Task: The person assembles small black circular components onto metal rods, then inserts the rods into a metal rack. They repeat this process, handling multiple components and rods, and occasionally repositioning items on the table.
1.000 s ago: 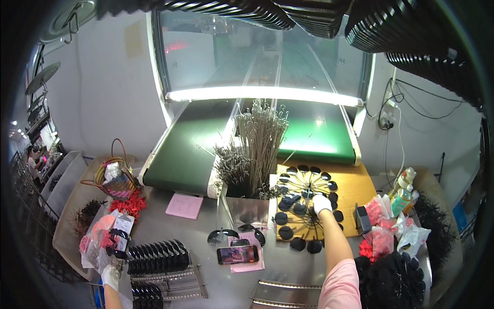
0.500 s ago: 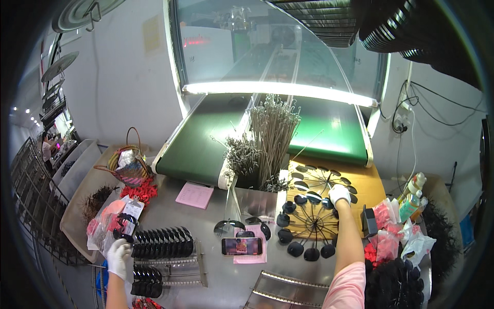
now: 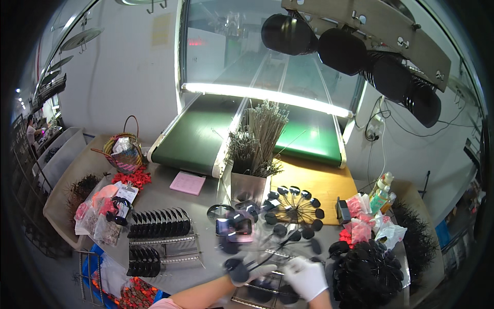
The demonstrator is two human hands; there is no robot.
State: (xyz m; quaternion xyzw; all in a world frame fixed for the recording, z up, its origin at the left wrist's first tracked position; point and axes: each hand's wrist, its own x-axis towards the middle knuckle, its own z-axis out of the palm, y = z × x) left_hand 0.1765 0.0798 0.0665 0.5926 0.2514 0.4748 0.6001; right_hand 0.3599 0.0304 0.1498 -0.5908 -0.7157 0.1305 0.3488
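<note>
Both gloved, left hand (image 3: 261, 271) and right hand (image 3: 307, 279) close together among black discs (image 3: 235, 270) near front edge of counter (image 3: 199, 207); grips too blurred to tell. Disc wheel (image 3: 297, 210) at front edge of board (image 3: 329, 181); left rack (image 3: 177, 261) part-filled, seemingly unfinished.

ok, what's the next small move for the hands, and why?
Probably steady the wheel of black discs between the left hand and right hand. It's blurred, both hands are at its near side, and its discs cross in front of the phone and metal rack in this view. The fingers' exact grip is too blurred to tell.
</note>
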